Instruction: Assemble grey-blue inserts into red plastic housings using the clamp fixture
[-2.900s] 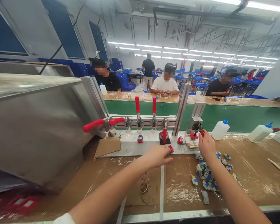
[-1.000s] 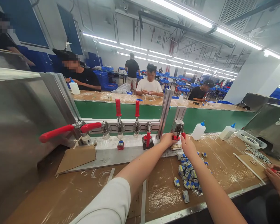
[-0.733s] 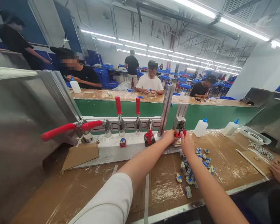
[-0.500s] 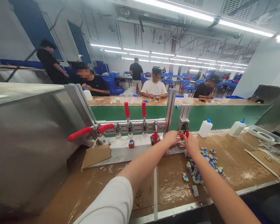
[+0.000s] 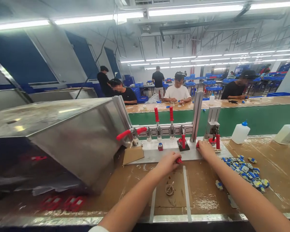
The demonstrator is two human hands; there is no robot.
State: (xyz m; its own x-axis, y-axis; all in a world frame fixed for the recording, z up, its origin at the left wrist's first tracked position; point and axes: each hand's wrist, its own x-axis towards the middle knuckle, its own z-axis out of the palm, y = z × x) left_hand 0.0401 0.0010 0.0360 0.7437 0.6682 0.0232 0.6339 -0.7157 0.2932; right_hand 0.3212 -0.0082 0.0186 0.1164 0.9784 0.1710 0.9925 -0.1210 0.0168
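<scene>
Glossy brown sheeting [image 5: 205, 190] covers the near bench; beyond it, 3 seated people [image 5: 177, 93] work at a long bench with a green side [image 5: 258, 118]. On the right stand 2 translucent plastic bottles with blue caps [image 5: 240, 133], contents unclear from here. The left hand [image 5: 168, 162] is closed on a small red block [image 5: 178, 160] by the silver metal plate's [image 5: 149, 158] near edge. The right hand [image 5: 206, 150] touches another red piece [image 5: 197, 145]; whether it grips, I can't tell.

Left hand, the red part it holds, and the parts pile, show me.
Left hand [image 5: 168, 162]: head view, back of hand.
Red part [image 5: 179, 160]: head view, its uncovered side.
Parts pile [image 5: 245, 169]: head view, its middle.
</scene>
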